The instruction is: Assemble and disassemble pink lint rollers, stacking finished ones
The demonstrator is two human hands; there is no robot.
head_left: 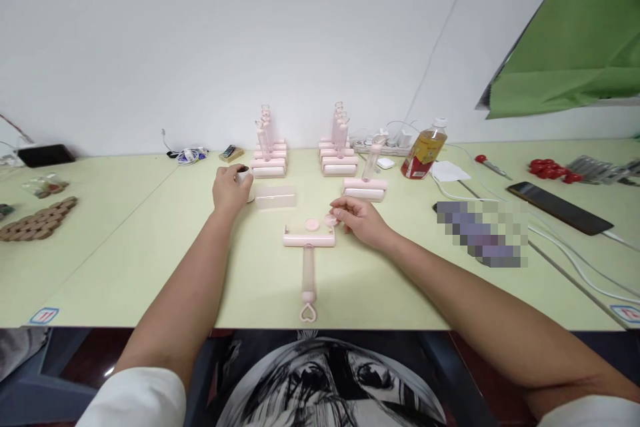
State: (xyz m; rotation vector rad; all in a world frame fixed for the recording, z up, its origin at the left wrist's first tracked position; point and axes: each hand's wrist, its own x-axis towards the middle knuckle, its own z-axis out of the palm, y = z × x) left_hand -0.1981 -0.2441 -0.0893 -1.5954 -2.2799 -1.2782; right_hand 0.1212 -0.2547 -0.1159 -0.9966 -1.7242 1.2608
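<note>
Thumb and fingers of the right hand [364,221] pinch a pink disc [330,220] by its rim, beside a second disc [313,224] lying flat; whether the pinched one is off the tabletop [150,267], cannot tell. Left hand [231,191] curls round a white roll [245,177], nearer the tabletop's far edge. Handling, my judgement: light grip on the disc's rim, flat face kept clear; firm hold on the roll, no denting; wrists clear of the transparent cover [276,197] between. Roller frame [309,240] lies near the middle of the tabletop's near edge, gripped by neither hand. Handle [309,271] runs square to that edge, heart loop [308,312] pointing at it; crossbar parallel, open side toward the far edge.
</note>
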